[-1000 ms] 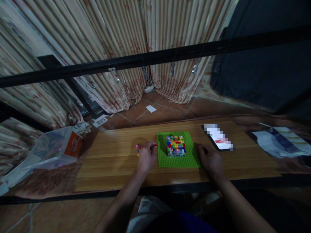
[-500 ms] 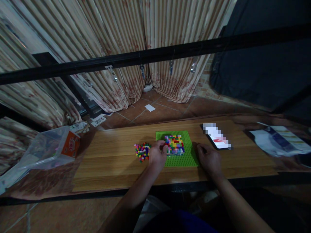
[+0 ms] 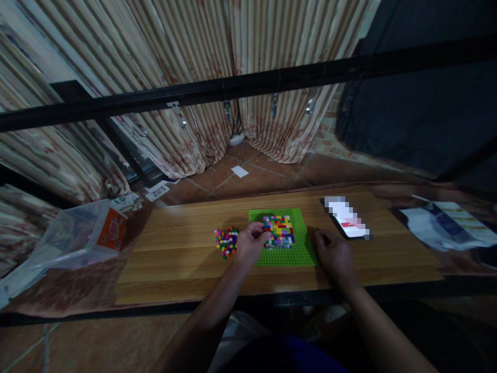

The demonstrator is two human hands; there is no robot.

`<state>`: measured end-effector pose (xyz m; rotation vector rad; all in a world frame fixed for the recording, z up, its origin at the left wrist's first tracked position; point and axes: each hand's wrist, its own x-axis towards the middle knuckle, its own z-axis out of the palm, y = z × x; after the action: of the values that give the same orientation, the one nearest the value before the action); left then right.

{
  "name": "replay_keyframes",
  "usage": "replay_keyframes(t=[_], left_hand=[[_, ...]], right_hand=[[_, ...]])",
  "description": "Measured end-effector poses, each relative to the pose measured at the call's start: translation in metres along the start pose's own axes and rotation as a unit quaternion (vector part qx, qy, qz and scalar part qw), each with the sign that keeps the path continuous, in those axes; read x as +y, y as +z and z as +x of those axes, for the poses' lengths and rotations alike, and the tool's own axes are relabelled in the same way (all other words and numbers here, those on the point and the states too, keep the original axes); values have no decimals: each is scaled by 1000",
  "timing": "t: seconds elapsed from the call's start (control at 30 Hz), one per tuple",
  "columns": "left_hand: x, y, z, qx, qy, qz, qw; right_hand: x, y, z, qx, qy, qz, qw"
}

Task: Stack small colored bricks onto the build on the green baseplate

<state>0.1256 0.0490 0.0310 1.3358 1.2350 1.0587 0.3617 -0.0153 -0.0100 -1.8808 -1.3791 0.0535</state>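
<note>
A green studded baseplate (image 3: 305,248) lies on the wooden table. Small multicoloured bricks form a nearly square block (image 3: 280,231) on it. My left hand (image 3: 249,243) is over the plate's left part, thumb and forefinger pinched at the block's left edge. Anything between those fingertips is too small or hidden to make out. Just left of that hand is a loose pile of tiny coloured bricks (image 3: 225,241), partly covered by it. My right hand (image 3: 337,256) rests, fingers curled in, by the plate's right edge, and nothing shows in it.
A phone (image 3: 345,220) with a lit screen lies at the right on the wooden table (image 3: 174,259). To the left stands a clear plastic bin (image 3: 77,238) with an orange label. A white and blue packet (image 3: 450,223) is at the far right. A black bar (image 3: 256,83) crosses beyond.
My left hand has shifted slightly right, its pinched fingertips staying near the block's left edge. My right hand has not visibly moved.
</note>
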Motion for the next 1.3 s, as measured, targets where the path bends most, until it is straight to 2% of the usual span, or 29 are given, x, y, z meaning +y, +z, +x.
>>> replay_keyframes(t=[0.33, 0.87, 1.3], left_hand=[[-6, -5, 5, -28, -12, -89, 996], [-6, 3, 9, 17, 19, -1, 1000], [0, 9, 2, 44, 8, -14, 999]], right_hand=[[0, -1, 1, -5, 1, -16, 1000], [-2, -1, 1, 1, 0, -14, 1000], [4, 1, 0, -3, -7, -38, 999]])
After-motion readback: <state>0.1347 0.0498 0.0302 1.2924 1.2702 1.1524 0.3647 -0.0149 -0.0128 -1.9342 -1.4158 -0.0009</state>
